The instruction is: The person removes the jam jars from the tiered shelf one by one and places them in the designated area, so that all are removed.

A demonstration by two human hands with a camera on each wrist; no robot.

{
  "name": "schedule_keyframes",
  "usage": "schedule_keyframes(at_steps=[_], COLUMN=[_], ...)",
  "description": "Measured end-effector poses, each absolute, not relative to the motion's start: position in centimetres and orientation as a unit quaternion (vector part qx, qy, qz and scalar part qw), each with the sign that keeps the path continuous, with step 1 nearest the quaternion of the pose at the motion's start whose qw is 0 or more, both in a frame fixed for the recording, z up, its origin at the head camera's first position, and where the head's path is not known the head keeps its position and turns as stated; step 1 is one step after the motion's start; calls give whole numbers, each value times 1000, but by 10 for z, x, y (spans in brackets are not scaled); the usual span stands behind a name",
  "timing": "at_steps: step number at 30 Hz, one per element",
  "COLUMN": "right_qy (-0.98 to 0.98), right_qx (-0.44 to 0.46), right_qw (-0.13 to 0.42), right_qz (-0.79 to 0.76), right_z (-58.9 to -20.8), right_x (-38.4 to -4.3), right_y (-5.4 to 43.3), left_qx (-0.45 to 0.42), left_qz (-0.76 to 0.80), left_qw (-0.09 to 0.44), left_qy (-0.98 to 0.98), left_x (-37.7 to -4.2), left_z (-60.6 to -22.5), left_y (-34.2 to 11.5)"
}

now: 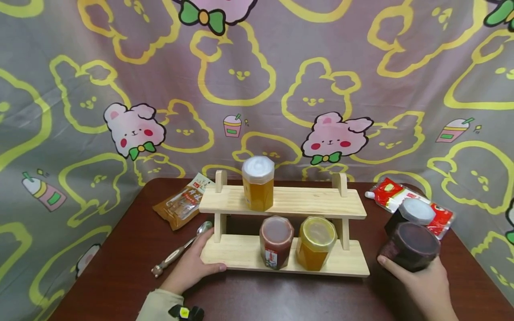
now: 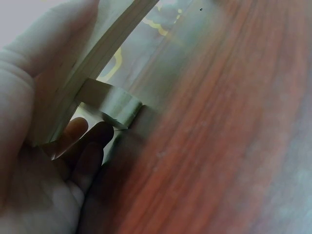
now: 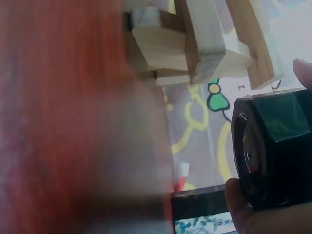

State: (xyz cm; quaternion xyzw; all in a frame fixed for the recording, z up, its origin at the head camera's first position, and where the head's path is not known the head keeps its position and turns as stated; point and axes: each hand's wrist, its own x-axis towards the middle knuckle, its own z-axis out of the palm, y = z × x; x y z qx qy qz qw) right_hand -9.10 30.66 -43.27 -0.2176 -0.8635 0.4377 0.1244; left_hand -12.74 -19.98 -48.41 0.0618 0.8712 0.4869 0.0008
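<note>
A two-tier wooden rack [image 1: 283,200] stands on the dark table. My left hand [image 1: 192,266] holds the left end of its lower board, thumb on top; in the left wrist view the fingers [image 2: 87,156] curl beneath the board. At the right, my right hand [image 1: 427,285] grips a dark jar [image 1: 411,249]. The right wrist view shows this jar's base [image 3: 251,151], raised off the table. An amber jar with a white lid [image 1: 258,189] is on the upper board. On the lower board, a reddish jar [image 1: 276,243] sits left of a yellow-lidded amber jar [image 1: 316,245].
Behind the held jar stands another dark jar with a pale lid [image 1: 417,211], by a red-and-white pouch [image 1: 441,218]. Left of the rack lie a brown packet [image 1: 180,205] and a spoon [image 1: 174,255]. A patterned curtain [image 1: 257,120] hangs behind the table [image 1: 289,296].
</note>
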Motion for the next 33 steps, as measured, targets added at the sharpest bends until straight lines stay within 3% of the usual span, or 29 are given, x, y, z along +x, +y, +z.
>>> schedule_keyframes(at_steps=[16,33], right_qy=[-819,-786], right_qx=[-305,-330], right_qw=[97,123], right_qz=[476,509], right_z=[-449,-465], right_x=[-99,-106], right_y=[328,344], left_qx=[59,65], left_qz=[482,487], left_qw=[9,7], left_qy=[874,871], left_x=[-125,-127], left_z=[-480,-483], left_y=[-200,-200])
